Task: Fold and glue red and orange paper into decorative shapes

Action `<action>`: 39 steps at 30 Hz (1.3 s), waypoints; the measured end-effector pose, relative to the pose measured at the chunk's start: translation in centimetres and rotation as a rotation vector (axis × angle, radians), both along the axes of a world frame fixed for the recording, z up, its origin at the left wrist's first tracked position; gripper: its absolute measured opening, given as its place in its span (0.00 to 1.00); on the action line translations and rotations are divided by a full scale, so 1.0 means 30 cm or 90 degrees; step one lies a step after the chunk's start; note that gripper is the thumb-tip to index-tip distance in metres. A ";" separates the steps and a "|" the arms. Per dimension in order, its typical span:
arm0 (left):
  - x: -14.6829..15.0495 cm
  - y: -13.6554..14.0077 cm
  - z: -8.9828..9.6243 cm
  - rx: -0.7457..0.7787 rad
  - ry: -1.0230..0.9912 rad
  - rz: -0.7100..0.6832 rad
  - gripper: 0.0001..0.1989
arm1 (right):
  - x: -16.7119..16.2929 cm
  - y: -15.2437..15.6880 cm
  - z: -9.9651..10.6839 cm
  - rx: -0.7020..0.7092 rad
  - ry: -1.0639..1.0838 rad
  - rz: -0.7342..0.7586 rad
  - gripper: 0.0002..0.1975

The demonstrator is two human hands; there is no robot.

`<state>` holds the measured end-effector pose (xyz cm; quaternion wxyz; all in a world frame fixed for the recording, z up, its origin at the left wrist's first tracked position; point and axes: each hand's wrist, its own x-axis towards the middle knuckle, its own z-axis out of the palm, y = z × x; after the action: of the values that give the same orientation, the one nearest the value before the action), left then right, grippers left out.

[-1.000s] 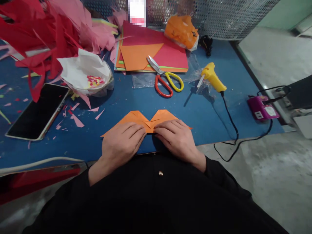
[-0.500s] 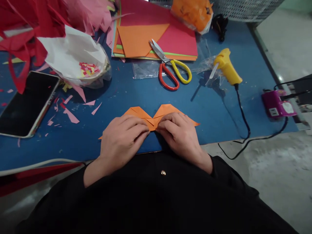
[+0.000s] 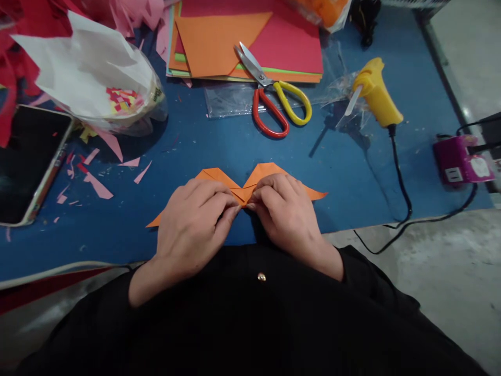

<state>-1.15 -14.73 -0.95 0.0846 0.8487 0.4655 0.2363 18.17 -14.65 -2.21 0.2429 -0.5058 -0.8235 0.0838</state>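
Observation:
An orange folded paper (image 3: 268,169) lies on the blue table close to my body, with two humped halves meeting in a notch and a pointed tip at either side. My left hand (image 3: 195,222) pinches its lower edge just left of the middle. Right of the middle, my right hand (image 3: 287,214) pinches the same edge, its fingertips almost meeting the left ones. The hands cover much of the lower part of the paper. Beyond it rest scissors (image 3: 264,83) with one red and one yellow handle, blades slightly apart.
Coloured paper sheets (image 3: 297,47) lie stacked at the back. A yellow glue gun (image 3: 378,94) and a purple power socket (image 3: 460,159) are on the right, joined by black cable. At left are a bowl of paper bits (image 3: 151,107), a phone (image 3: 31,156) and pink scraps (image 3: 97,185).
My view has shifted slightly, so the table things sit higher and farther out. Both hands keep their pinch on the orange paper, and more of its left tip shows.

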 end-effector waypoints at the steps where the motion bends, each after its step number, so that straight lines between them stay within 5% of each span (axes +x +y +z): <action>1: 0.001 0.000 0.000 0.001 0.003 0.004 0.07 | 0.001 0.000 0.001 -0.002 0.003 0.001 0.12; 16: 0.017 -0.008 0.012 0.065 0.080 0.023 0.07 | -0.001 -0.002 0.013 -0.011 -0.007 -0.018 0.09; 24: -0.022 -0.036 0.002 0.250 0.112 -0.106 0.07 | -0.005 -0.002 0.024 -0.005 -0.033 -0.027 0.11; 39: -0.017 -0.049 0.007 0.299 0.166 -0.110 0.14 | 0.018 -0.012 0.051 -0.048 -0.052 -0.070 0.08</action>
<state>-1.66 -16.19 -0.73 -0.1549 0.9049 0.3308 0.2185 18.71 -15.02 -0.67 0.1942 -0.5621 -0.7999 0.0806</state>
